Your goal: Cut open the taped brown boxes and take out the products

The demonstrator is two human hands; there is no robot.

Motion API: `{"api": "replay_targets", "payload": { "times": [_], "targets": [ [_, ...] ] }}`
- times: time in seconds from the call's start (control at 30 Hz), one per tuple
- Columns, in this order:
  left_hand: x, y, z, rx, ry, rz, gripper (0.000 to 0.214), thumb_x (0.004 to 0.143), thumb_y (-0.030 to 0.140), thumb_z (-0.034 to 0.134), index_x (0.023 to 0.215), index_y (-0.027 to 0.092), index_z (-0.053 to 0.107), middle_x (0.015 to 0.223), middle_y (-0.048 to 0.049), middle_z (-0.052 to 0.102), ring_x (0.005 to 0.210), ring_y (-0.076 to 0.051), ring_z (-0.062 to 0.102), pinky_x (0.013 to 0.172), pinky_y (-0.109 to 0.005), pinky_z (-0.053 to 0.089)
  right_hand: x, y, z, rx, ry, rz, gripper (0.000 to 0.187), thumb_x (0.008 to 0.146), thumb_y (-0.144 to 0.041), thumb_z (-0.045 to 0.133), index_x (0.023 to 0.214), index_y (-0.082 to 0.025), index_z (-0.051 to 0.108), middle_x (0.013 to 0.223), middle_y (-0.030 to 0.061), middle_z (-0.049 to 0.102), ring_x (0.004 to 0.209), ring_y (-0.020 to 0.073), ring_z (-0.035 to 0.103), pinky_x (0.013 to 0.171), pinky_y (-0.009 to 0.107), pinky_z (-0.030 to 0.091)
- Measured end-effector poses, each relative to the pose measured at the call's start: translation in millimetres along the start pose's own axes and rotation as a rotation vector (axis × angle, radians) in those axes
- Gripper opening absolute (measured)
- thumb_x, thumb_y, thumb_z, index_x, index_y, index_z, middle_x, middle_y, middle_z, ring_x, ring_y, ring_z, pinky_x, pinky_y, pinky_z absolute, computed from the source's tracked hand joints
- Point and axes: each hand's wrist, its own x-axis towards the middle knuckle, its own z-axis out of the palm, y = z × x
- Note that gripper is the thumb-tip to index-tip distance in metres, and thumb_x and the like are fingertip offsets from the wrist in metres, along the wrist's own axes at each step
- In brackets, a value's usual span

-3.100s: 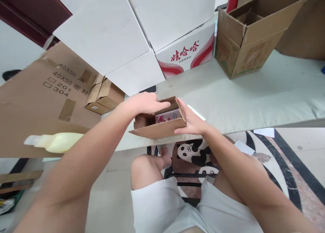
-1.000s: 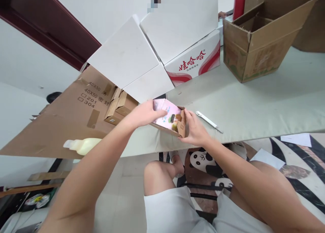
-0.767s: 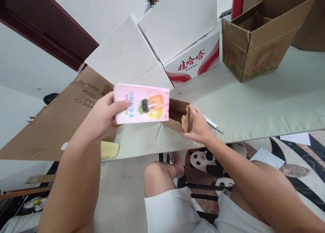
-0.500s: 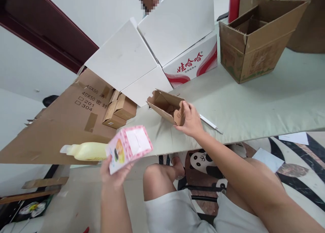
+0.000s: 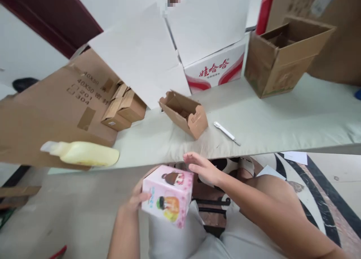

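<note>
My left hand (image 5: 137,193) grips a pink printed box (image 5: 167,195) by its left side, holding it above my lap. Pictures of a girl and a bottle show on its faces. Close to the box's right side is my right hand (image 5: 204,168), fingers stretched out and holding nothing. A small open cardboard box (image 5: 183,116) stands on the cloth-covered table beyond both hands. To its right lies a white utility knife (image 5: 226,133) with its blade tip showing. A bottle of pale yellow liquid (image 5: 87,153) lies on its side near the table's left edge.
Two small brown cartons (image 5: 124,108) sit beside a large cardboard sheet (image 5: 64,108) on the left. White boxes, one with red lettering (image 5: 214,69), line the back. A bigger open carton (image 5: 282,63) stands at the right. Someone's head is partly visible behind.
My right hand has let go of the small cardboard box and come back toward me. My left hand has brought the pink box rightward and turned it, showing other faces.
</note>
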Motion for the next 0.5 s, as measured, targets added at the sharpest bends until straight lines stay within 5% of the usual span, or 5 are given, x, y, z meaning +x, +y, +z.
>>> {"api": "replay_targets", "payload": {
  "times": [0.1, 0.2, 0.27, 0.37, 0.5],
  "targets": [
    [28.8, 30.0, 26.5, 0.211, -0.198, 0.062, 0.102, 0.044, 0.039, 0.099, 0.14, 0.022, 0.069, 0.145, -0.017, 0.069, 0.136, -0.049, 0.061, 0.113, -0.056, 0.052, -22.6, 20.5, 1.9, 0.357, -0.382, 0.374, 0.074, 0.073, -0.068, 0.081, 0.129, -0.023, 0.062, 0.123, 0.011, 0.072, 0.114, 0.0267, 0.07, 0.104, 0.046, 0.054],
    [46.7, 47.0, 31.7, 0.242, -0.328, 0.096, 0.107, 0.041, 0.044, 0.099, 0.14, 0.018, 0.068, 0.147, -0.0205, 0.066, 0.14, -0.05, 0.057, 0.117, -0.056, 0.047, -33.9, 22.5, -0.2, 0.525, -0.542, 0.453, 0.088, 0.065, -0.064, 0.088, 0.138, -0.024, 0.059, 0.127, 0.0109, 0.072, 0.111, 0.0265, 0.072, 0.098, 0.043, 0.056],
    [50.3, 47.1, 31.5, 0.251, -0.293, 0.108, 0.111, 0.041, 0.05, 0.099, 0.142, 0.018, 0.065, 0.15, -0.0216, 0.063, 0.144, -0.049, 0.054, 0.119, -0.055, 0.044, -34.5, 18.1, -0.9, 0.543, -0.499, 0.409, 0.092, 0.066, -0.064, 0.087, 0.144, -0.025, 0.055, 0.132, 0.0118, 0.071, 0.112, 0.0274, 0.072, 0.096, 0.043, 0.058],
    [50.2, 28.4, 37.6, 0.218, -0.04, 0.199, 0.113, 0.054, 0.064, 0.093, 0.152, 0.023, 0.054, 0.161, -0.0183, 0.053, 0.152, -0.043, 0.046, 0.123, -0.051, 0.041, -27.3, 13.6, 1.4, 0.424, -0.313, 0.273, 0.099, 0.071, -0.064, 0.083, 0.154, -0.026, 0.044, 0.144, 0.0145, 0.063, 0.122, 0.03, 0.068, 0.103, 0.047, 0.056],
    [46.7, -15.8, 58.5, 0.016, 0.127, 0.23, 0.14, 0.056, 0.082, 0.085, 0.169, 0.034, 0.016, 0.171, -0.0148, 0.039, 0.153, -0.042, 0.045, 0.121, -0.053, 0.044, -14.7, 21.6, 6.1, 0.014, -0.104, 0.044, 0.108, 0.081, -0.063, 0.078, 0.165, -0.031, 0.018, 0.167, 0.0164, 0.038, 0.148, 0.0323, 0.049, 0.123, 0.055, 0.041]
  ]
}}
